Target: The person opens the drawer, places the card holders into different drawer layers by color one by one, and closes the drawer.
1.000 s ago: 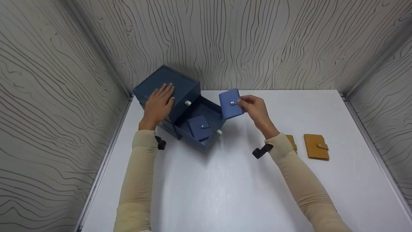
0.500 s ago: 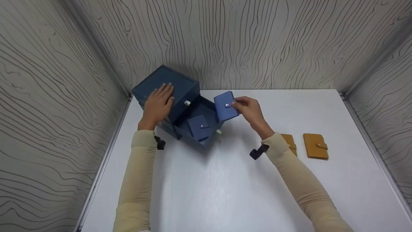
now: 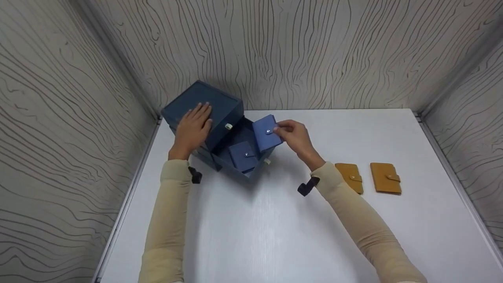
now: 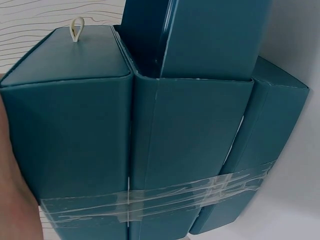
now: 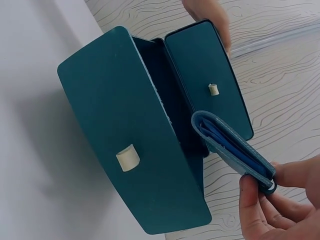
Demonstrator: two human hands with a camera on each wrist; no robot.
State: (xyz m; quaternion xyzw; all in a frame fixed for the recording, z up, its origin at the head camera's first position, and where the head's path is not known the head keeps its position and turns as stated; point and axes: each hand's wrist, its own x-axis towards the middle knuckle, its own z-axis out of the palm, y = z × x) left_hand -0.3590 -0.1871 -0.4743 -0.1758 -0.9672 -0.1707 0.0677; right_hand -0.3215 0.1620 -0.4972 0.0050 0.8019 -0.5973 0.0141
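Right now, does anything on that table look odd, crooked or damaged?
The drawer unit stands askew to the back wall, and wrinkled clear tape across its side looks makeshift. I see nothing spilled.

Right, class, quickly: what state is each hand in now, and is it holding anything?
Left hand: open, resting on top of the drawer box.
Right hand: closed, holding a blue snap-strap wallet.

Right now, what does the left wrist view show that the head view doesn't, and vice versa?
Only left wrist: clear tape across the stacked drawer boxes.
Only head: the right hand pinching a blue snap wallet, a second blue wallet in the open drawer, two mustard snap wallets.
Both: the open drawer and the top box's cream loop.
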